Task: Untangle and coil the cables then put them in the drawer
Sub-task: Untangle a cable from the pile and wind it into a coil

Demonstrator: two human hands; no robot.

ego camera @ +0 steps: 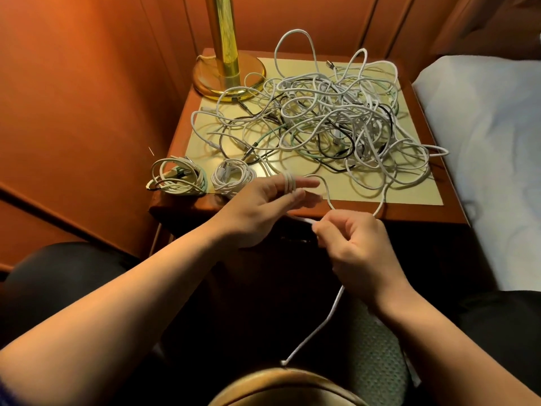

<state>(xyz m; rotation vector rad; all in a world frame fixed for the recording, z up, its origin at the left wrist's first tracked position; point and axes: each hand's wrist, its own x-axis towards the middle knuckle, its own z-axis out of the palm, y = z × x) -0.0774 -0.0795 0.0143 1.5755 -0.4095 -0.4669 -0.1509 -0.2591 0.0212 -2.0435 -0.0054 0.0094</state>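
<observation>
A big tangle of white, black and pale green cables (328,118) covers the nightstand top (409,194). Two finished coils lie at its front left: one white and green coil (175,178), one white coil (231,177). My left hand (263,206) is held out over the front edge with a few turns of a white cable (333,312) wound round its fingers. My right hand (351,241) pinches the same cable just right of the left hand; the cable's free end hangs down toward my lap. The drawer is not visible.
A brass lamp base (228,74) stands at the nightstand's back left corner. Orange wood panelling closes the left and back. A bed with a white sheet (483,142) borders the right side. My knees are below.
</observation>
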